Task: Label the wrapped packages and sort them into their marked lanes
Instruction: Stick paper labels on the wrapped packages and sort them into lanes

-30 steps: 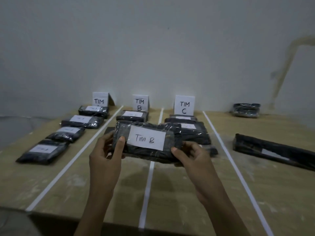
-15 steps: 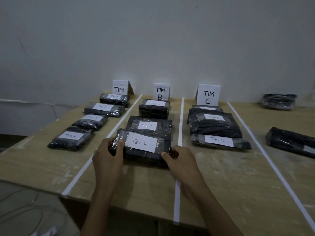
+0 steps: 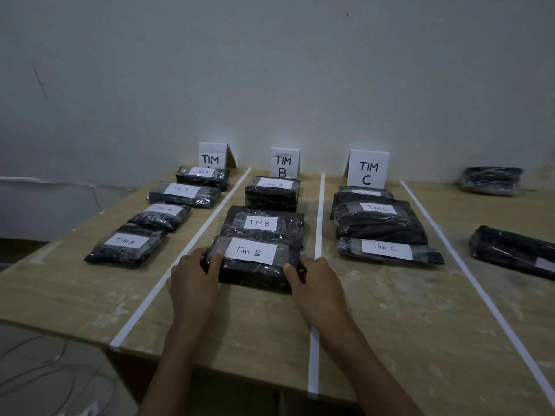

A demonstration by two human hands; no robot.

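Head view: the Tim B package [image 3: 255, 265] is gripped at both ends by left hand [image 3: 193, 276] and right hand [image 3: 315, 280], lined up for the TIM B lane [image 3: 264, 322].

Middle lane [image 3: 255, 319] bare near front edge; Tim B packages [image 3: 240, 229] fill it behind.

Tape lines [image 3: 319, 223] divide the desk [image 3: 390, 325] into lanes running near to far. At the far end stand a left sign [image 3: 212, 156], a middle sign [image 3: 284, 163] and a right sign [image 3: 368, 169]. Before the left sign lie four packages [image 3: 126, 246] in a row. Before the middle sign lie three, the nearest middle package [image 3: 255, 265] touching the one behind. Before the right sign lie three, overlapping. Two loose packages [image 3: 510, 250] lie further right, well apart.
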